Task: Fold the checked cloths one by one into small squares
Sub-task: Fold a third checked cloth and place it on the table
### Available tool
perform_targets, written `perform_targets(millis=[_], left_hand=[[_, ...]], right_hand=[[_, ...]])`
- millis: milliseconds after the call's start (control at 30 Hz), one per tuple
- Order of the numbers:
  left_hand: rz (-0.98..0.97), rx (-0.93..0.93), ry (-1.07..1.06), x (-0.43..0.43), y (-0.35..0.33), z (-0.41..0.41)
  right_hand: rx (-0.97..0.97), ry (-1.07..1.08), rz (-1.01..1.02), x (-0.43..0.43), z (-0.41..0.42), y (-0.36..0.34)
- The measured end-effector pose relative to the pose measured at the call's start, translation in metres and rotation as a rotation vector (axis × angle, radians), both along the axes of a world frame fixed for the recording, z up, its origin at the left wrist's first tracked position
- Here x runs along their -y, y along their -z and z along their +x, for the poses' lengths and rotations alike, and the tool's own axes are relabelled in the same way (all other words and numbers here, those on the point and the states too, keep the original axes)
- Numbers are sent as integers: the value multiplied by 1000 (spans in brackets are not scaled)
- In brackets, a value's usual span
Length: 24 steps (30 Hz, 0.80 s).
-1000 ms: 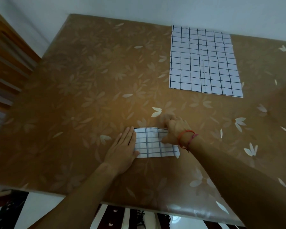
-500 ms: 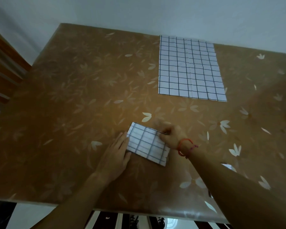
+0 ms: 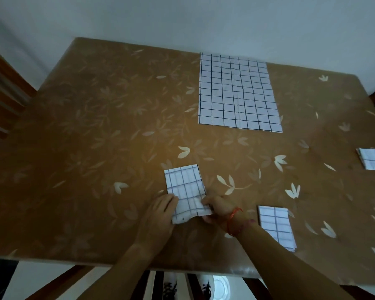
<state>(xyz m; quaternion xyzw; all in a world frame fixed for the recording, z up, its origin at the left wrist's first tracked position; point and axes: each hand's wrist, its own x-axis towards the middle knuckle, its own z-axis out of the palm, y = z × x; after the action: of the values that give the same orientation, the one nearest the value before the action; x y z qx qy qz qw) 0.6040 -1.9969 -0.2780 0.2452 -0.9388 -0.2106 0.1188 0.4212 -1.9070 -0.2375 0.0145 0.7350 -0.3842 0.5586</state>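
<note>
A folded white cloth with dark checks [image 3: 185, 189] lies on the brown flowered table [image 3: 95, 137], its long side now running away from me. My left hand [image 3: 160, 215] holds its near left corner, my right hand [image 3: 218, 210], with a red thread on the wrist, pinches its near right corner. A larger checked cloth [image 3: 236, 92] lies spread flat at the far side. Two small folded checked cloths lie to the right: one [image 3: 276, 227] just beside my right forearm, one [image 3: 374, 161] at the right edge of the view.
A wooden chair back [image 3: 0, 89] stands at the table's left. The white wall [image 3: 182, 20] runs behind the far edge. The table's near edge [image 3: 74, 262] is close to my body, with dark chair rails below it.
The folded cloth has been turned about a quarter turn, from lying crosswise to lying lengthwise. Both hands slid to its near end. The view dropped, revealing two folded cloths at right.
</note>
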Motion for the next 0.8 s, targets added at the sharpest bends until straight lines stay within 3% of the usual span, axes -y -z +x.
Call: perform_targets(millis=[100, 200, 333, 367, 467, 533, 600, 700, 800], left_hand=[[-38, -56, 0, -3, -3, 2], [-25, -43, -11, -5, -2, 10], [-4, -7, -12, -10, -4, 17], [-1, -2, -10, -11, -4, 19], [37, -3, -23, -13, -5, 22], [72, -17, -43, -13, -7, 23], [108, -29, -64, -11, -9, 23], [190, -48, -101, -8, -9, 22], [295, -70, -218, -5, -11, 17]], right_hand=[[-62, -18, 67, -16, -2, 29], [-304, -208, 87, -30, -13, 45], [-431, -494, 270, -69, -16, 61], [-428, -563, 296, -88, -22, 104], [-823, -823, 62, -95, -19, 126], [-1128, -939, -160, -57, 7, 27], [-1268, -937, -337, -44, 16, 0], [-1140, -950, -287, -49, 12, 15], [-1142, -839, -296, -40, 10, 8]])
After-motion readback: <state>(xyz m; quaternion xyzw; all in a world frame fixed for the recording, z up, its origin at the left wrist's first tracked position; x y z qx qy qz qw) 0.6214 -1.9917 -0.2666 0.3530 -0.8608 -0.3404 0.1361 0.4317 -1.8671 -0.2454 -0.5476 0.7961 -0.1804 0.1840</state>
